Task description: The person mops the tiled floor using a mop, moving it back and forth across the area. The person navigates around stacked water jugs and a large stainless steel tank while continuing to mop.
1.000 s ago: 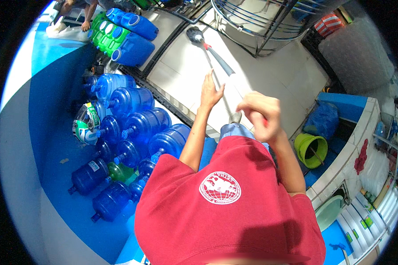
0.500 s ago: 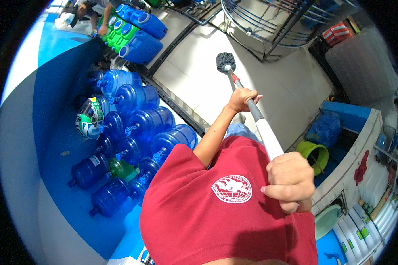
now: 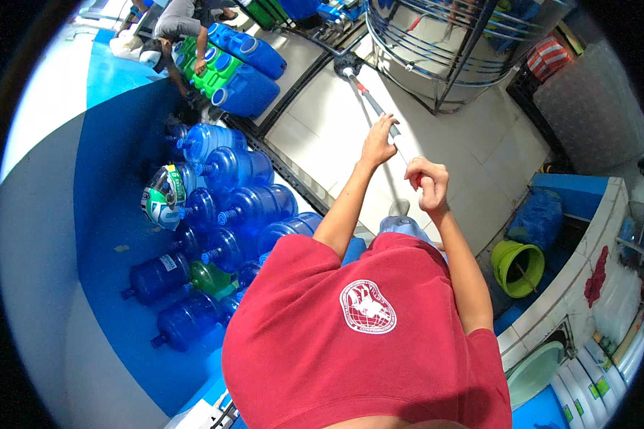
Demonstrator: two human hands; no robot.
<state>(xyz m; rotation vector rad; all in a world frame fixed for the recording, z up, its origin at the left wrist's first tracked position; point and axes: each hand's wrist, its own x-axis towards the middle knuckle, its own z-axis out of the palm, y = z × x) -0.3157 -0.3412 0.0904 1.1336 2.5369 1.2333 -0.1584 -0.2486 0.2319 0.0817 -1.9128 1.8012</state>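
Both my hands are on a long mop handle point(image 3: 372, 100) angled away from me across the white tile floor point(image 3: 466, 150). My left hand point(image 3: 379, 143) is closed round it partway along, fingers curled over the shaft. My right hand point(image 3: 428, 182) grips it lower down, nearer my body. The dark mop head point(image 3: 345, 63) rests on the floor at the foot of a curved metal rack point(image 3: 451, 61), beside a black channel in the tiles. My red shirt fills the lower middle of the view.
Blue water jugs point(image 3: 236, 164) pile at left with a helmet point(image 3: 163, 196). Above them, a co-worker point(image 3: 175, 28) bends beside jerry cans point(image 3: 243, 93). A tiled ledge point(image 3: 597, 229) with a green bucket point(image 3: 514, 266) stands at right; bubble wrap point(image 3: 590, 107) lies behind it.
Since half a second ago the mop head has moved away from me to the rack, and my right hand has moved forward. The co-worker leans farther over the jerry cans.
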